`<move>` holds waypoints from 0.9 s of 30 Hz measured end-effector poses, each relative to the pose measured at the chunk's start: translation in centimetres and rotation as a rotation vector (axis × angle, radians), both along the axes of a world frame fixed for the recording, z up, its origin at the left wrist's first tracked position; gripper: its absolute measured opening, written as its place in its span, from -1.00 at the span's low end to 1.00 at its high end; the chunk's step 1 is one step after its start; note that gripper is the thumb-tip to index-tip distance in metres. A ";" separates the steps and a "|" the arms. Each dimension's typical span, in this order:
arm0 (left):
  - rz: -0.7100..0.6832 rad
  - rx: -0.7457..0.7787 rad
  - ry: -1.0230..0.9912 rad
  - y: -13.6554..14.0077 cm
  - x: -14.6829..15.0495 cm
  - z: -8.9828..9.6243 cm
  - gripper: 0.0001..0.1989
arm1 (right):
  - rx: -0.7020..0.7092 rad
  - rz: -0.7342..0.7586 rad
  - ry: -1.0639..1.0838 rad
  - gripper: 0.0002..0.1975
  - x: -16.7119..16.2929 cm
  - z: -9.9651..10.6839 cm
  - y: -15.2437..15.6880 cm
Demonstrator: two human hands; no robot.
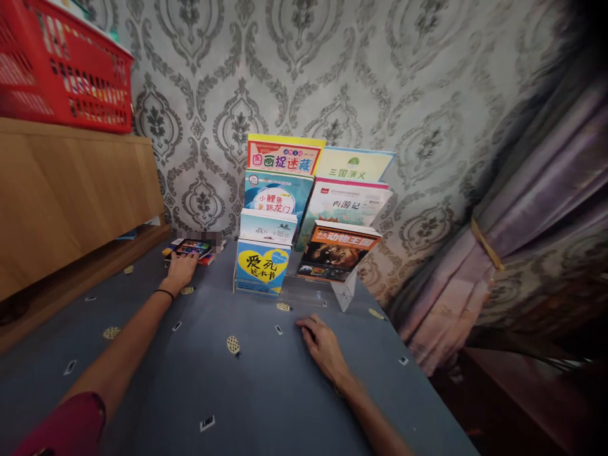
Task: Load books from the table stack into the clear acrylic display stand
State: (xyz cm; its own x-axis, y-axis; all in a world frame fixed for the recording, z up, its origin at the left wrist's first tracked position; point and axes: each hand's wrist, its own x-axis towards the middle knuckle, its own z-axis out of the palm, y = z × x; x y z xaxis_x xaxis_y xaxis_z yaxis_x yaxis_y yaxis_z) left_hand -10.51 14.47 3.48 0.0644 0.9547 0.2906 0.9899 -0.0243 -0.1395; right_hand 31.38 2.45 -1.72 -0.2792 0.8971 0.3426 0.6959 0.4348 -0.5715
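Note:
My left hand (183, 272) reaches to the back left of the table. Its fingers lie spread on the near edge of a dark-covered book (194, 246), which rests on a small pile of books (208, 259). Whether any finger goes under the cover is hidden. My right hand (323, 345) rests on the tabletop with its fingers loosely bent and nothing visible in them. Just beyond it stands a clear display rack (308, 294). In its left column are several books, a blue and yellow one (262, 269) in front; a lion-cover book (338, 252) fronts the right column.
The table has a grey-blue cover (256, 392) with pineapple prints. A wooden cabinet (80, 196) borders it on the left, carrying a red plastic basket (90, 76). Patterned wallpaper (204, 114) backs the table. A tied curtain (468, 278) hangs beyond the right edge.

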 end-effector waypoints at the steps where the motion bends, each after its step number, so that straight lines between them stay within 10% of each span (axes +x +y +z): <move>1: -0.005 -0.009 0.017 -0.3 0.1 0.1 -0.57 | 0.000 0.003 0.002 -0.68 0.0 0.0 0.0; 18: -0.050 -0.150 0.003 -5.7 6.4 1.6 -0.57 | -0.005 0.004 -0.038 -0.67 0.0 0.2 0.0; 27: 0.208 -0.112 -0.144 -5.1 0.5 0.0 -0.49 | 0.001 0.017 -0.031 -0.67 0.1 -0.2 0.3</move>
State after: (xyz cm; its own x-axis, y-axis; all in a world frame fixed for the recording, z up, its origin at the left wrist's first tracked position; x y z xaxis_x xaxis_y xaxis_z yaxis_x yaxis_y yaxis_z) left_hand -9.99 9.41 3.48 -0.1705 0.9698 0.1746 0.9847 0.1740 -0.0049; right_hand 31.51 2.71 -1.94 -0.3047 0.8918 0.3344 0.7057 0.4472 -0.5495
